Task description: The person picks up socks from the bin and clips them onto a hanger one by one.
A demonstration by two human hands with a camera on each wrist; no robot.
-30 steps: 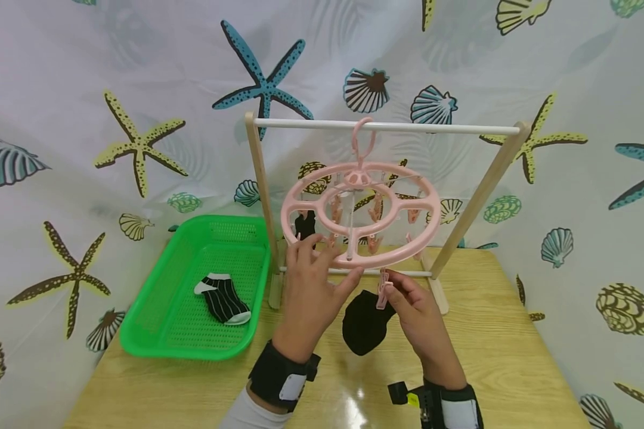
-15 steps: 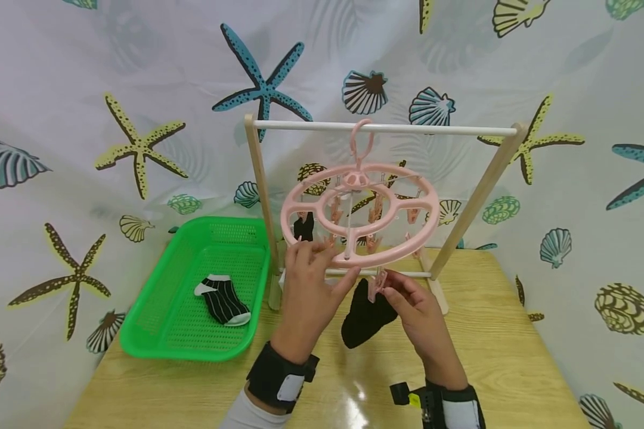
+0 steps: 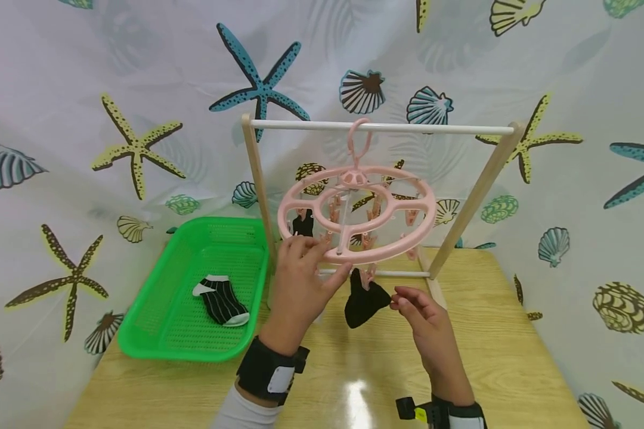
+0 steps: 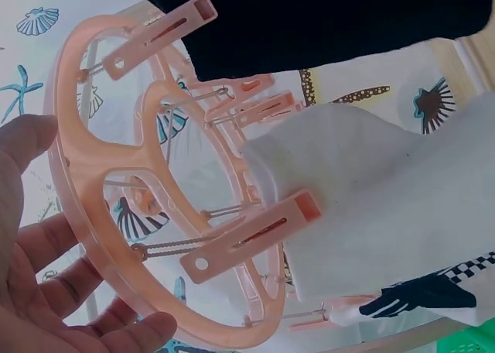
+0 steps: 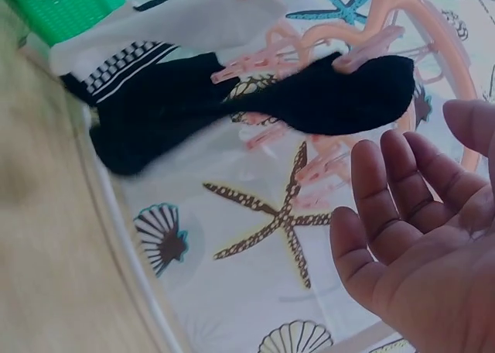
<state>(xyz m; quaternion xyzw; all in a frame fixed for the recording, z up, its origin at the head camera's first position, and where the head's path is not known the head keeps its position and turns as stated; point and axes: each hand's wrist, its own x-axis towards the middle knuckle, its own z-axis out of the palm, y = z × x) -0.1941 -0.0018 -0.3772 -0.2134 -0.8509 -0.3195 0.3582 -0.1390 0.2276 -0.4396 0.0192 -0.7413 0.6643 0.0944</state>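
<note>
My left hand point(image 3: 300, 286) touches the front left rim of a pink oval clip hanger point(image 3: 378, 255); the left wrist view has its thumb and fingers spread along the outer edge. A black sock point(image 3: 365, 301) hangs from a pink clip point(image 3: 368, 275) at the front. My right hand point(image 3: 423, 316) is beside the sock's right corner, fingertips right at the fabric in the head view. In the right wrist view those fingers are relaxed, the thumb apart, and nothing is between them. A white sock point(image 4: 363, 190) with a checkered band hangs from another clip point(image 4: 255, 237), mostly hidden by my left hand in the head view.
A wooden stand with a white top bar point(image 3: 440, 128) carries the hanger. Further back hangs another black item point(image 3: 303, 224). A green basket point(image 3: 139, 322) on the left contains striped black-and-white socks point(image 3: 224, 301). A patterned curtain point(image 3: 520, 59) is behind.
My right hand has let go of the pink clip and moved slightly right and down. The clip now holds the black sock, which has swung up and left. My left hand stays at the rim.
</note>
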